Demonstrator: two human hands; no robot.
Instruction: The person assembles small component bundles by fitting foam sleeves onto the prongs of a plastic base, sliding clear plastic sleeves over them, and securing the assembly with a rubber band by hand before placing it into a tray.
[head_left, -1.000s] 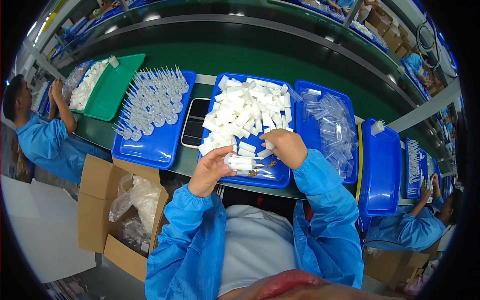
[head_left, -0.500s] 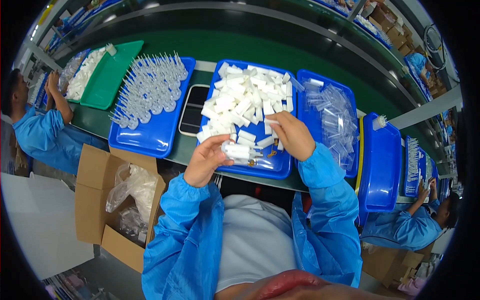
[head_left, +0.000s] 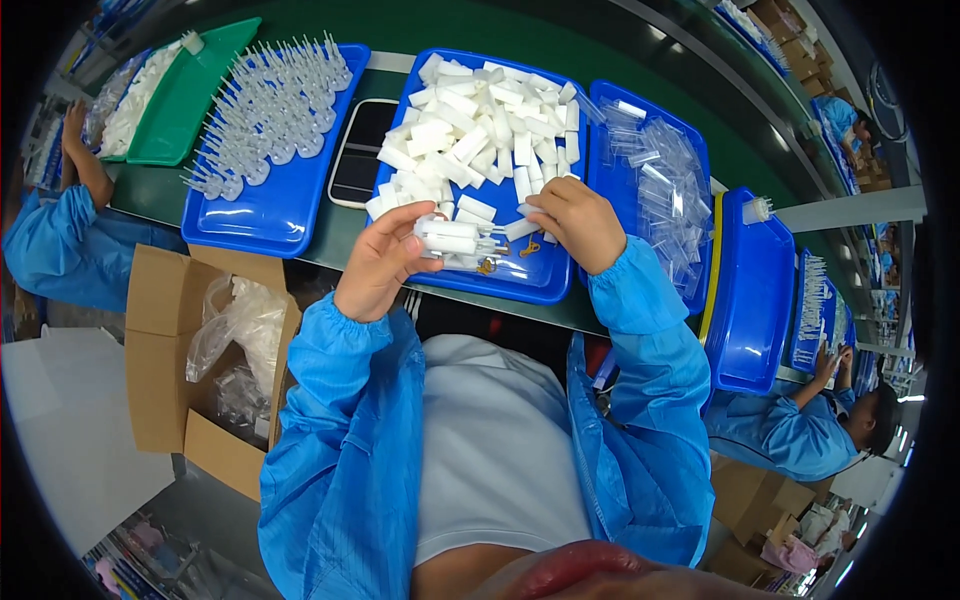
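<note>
My left hand (head_left: 378, 264) is closed around a clear plastic part with prongs (head_left: 462, 262), held sideways over the near edge of the middle blue tray (head_left: 548, 286). White sleeve-like blocks (head_left: 448, 236) sit along its prongs. Over the same tray, my right hand (head_left: 584, 224) has thumb and fingers pinched at a small white block (head_left: 527, 209), just right of the pronged part and apart from it; its fingers partly hide the block. A heap of loose white blocks (head_left: 470, 125) fills most of this tray. Small brass-coloured pieces (head_left: 530, 246) lie near its front.
Left are a phone (head_left: 364, 152), a blue tray (head_left: 262, 232) of clear pronged parts and a green tray (head_left: 172, 140). Right stand a blue tray of clear tubes (head_left: 660, 190) and another blue tray (head_left: 745, 330). An open carton (head_left: 160, 365) stands lower left. Co-workers sit at both sides.
The whole view has shifted, with the trays higher in the picture. My right hand has drawn nearer the pronged part, bringing the white block from the heap. My left hand keeps its hold.
</note>
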